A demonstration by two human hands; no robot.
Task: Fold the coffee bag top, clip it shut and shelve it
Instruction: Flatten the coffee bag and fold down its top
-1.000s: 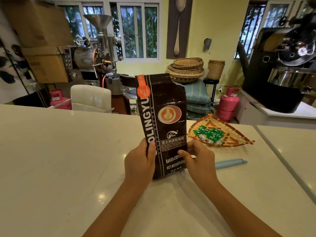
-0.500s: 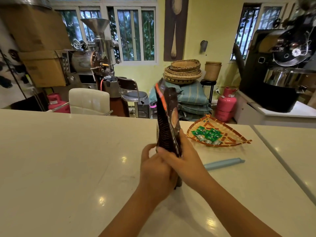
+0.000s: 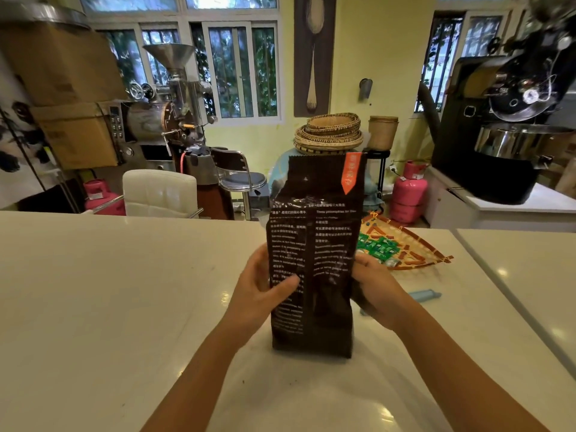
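A tall dark brown coffee bag [image 3: 314, 244] stands upright on the white counter [image 3: 109, 291], its printed back side facing me and an orange tab at its top right. The bag's top is unfolded and stands straight. My left hand [image 3: 261, 288] grips the bag's left edge, thumb across the back panel. On the bag's right edge, my right hand [image 3: 374, 288] holds it at mid height. A light blue clip bar [image 3: 425, 296] lies on the counter to the right, partly hidden behind my right hand.
A woven fan-shaped tray [image 3: 411, 247] with green packets lies behind the bag to the right. A seam in the counter [image 3: 498, 291] runs along the right. Beyond the counter stand a white chair [image 3: 159, 193], coffee roasters and pink gas cylinders.
The bag has been turned about its upright axis: front side a second ago, edge-on half a second ago, back side toward me now. Both hands shifted their grip around it.
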